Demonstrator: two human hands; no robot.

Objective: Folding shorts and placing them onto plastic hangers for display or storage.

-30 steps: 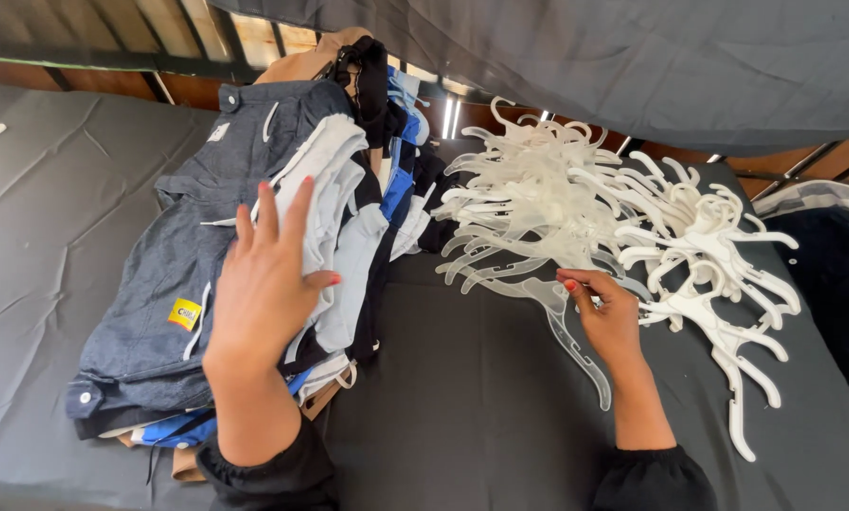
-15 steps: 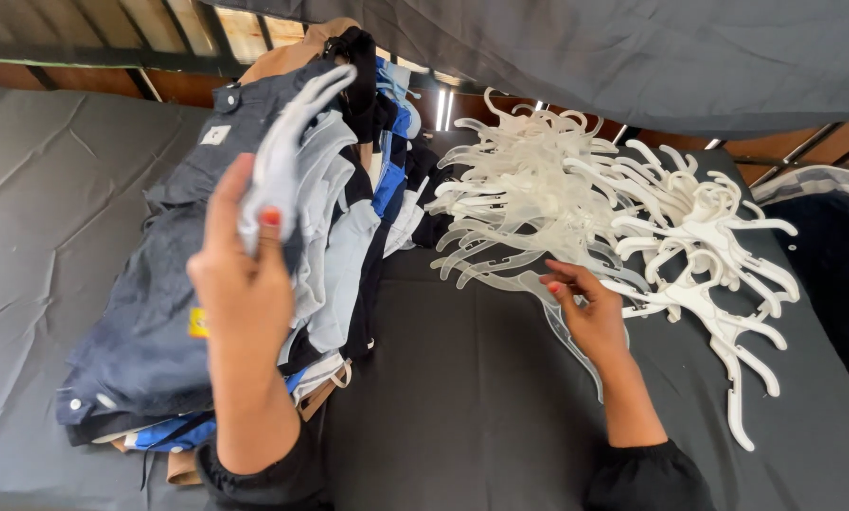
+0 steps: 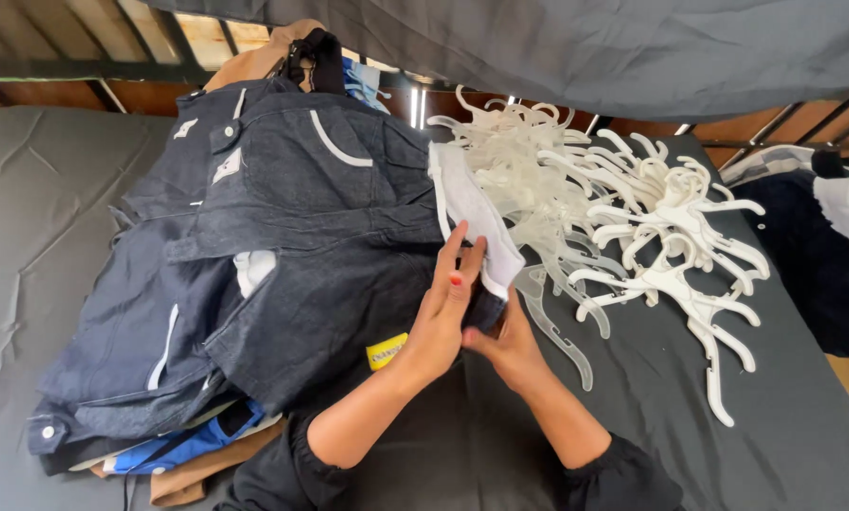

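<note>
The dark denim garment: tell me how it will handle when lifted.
Probably floppy: the dark denim garment drapes and folds over the clothes pile. Likely heavyish, being thick cloth. Unlikely to slip, since both hands pinch its edge.

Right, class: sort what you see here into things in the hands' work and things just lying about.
In hand:
- left hand and right hand, both gripping the dark denim garment
- stack of folded clothes under it

Lying about:
- heap of white plastic hangers
- clear hanger beside the hands
- grey table cover
- dark cloth at far right
</note>
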